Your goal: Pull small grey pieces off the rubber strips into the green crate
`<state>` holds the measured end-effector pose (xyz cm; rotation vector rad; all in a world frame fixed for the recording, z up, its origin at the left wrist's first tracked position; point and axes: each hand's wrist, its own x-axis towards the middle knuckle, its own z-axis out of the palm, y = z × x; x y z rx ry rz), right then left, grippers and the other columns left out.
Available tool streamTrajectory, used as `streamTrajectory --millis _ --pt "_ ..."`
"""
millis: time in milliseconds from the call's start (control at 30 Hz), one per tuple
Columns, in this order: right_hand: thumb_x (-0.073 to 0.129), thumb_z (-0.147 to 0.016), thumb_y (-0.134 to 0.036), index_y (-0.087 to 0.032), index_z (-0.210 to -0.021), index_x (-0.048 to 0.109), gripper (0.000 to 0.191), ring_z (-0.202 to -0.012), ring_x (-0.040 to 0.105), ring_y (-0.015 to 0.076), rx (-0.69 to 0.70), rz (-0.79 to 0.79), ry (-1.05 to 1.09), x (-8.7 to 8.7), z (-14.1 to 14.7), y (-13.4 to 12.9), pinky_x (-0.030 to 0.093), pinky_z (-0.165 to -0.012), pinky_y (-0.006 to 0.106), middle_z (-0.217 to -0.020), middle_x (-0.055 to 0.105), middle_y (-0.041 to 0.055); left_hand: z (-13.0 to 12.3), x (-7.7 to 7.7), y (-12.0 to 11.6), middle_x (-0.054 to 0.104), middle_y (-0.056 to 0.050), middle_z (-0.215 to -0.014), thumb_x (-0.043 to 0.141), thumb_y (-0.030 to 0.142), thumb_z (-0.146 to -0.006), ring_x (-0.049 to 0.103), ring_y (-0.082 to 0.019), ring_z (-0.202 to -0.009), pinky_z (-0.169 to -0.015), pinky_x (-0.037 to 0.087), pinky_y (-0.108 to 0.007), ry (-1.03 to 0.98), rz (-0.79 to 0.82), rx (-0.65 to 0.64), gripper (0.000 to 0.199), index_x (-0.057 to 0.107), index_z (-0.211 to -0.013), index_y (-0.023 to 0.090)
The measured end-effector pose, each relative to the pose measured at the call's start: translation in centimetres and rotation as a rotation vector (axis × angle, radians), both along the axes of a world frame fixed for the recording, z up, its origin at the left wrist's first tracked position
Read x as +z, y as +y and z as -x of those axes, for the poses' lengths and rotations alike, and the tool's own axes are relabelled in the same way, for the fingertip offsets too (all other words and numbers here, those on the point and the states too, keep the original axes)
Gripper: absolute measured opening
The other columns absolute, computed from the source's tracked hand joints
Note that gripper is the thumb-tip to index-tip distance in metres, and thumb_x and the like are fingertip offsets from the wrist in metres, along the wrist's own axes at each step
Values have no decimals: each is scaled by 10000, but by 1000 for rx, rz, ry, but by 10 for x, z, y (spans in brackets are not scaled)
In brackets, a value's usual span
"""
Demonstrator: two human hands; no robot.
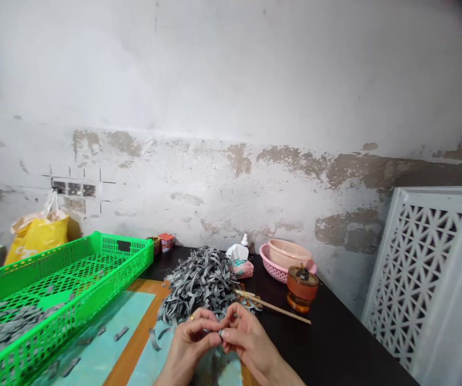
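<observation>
Two bare hands meet low in the middle of the view, both curled nearly shut, with the fingers drawn in rather than spread. The left hand (186,343), which wears a gold ring (191,317), and the right hand (250,343) face each other and pinch a small grey strip (219,333) between them, most of it hidden by the fingers. Both wrists angle inward from the bottom edge, above a teal board (97,343) with an orange-brown border (142,327). Just beyond the hands sits a heap of looped grey strips (198,284) on the black surface (327,332). A thin wooden stick (275,305) lies to its right, near a tissue box (239,267), a pink basket (273,265) holding a peach bowl (289,253), and an amber jar (302,289). To the left, a bright green plastic tray (73,279) holds small grey pieces (5,332). A white lattice crate (416,268) leans against the stained wall (231,96) at right, and a yellow bag (37,238) stands at left.
</observation>
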<state>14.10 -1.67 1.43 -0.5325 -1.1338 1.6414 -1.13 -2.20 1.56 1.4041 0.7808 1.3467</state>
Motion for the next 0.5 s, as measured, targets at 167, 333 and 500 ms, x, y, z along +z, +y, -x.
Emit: streamTrajectory --millis 167,333,500 --pt "783 -614 -296 -194 -732 499 324 -492 455 68 -46 -55 29 -2 9 -2 343 -489 206 -662 541 -52 0 0 0 521 -28 -823 809 415 -601 539 -197 -782 -695 451 -297 -23 -4 6 229 784 -665 197" --pt "787 -644 -341 -198 -727 479 349 -536 443 70 -2 -71 56 1 10 -6 342 -524 211 -689 491 -54 2 4 -1 517 -32 -812 798 430 -612 531 -195 -769 -679 451 -296 9 -21 9 243 787 -683 199" --pt "801 -639 -356 -198 -731 462 385 -565 436 72 13 -73 68 1 9 -6 334 -536 211 -715 484 -49 2 2 0 514 -34 -834 780 412 -643 542 -197 -778 -677 458 -288 35 -54 9 224 780 -703 196"
